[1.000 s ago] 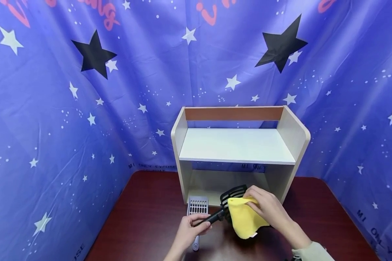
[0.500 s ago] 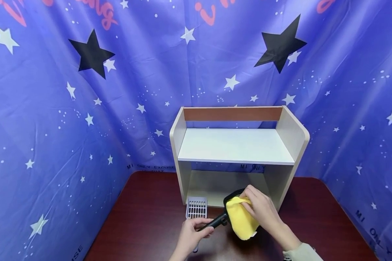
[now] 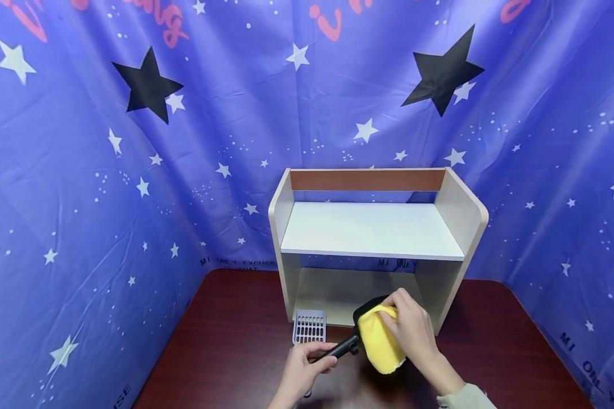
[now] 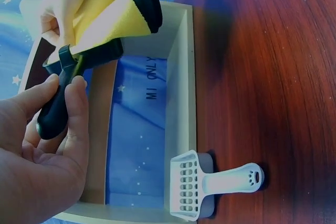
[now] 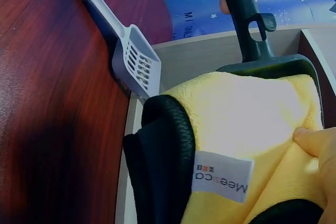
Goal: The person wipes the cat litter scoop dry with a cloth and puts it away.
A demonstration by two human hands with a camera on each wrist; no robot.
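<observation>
Just in front of the pale shelf unit (image 3: 370, 227), the left hand (image 3: 302, 369) is gripping a black scoop (image 3: 349, 344) by its handle; the right hand (image 3: 411, 325) is pinching a yellow cloth (image 3: 380, 342) over its pan. Uneven pressing is probably risking twisting that one-handed hold.

Uneven exposure across views.
Head view bright; in the right wrist view, glare bleaches the yellow cloth (image 5: 236, 129), and soft shadow darkens the tabletop (image 5: 58, 114).
</observation>
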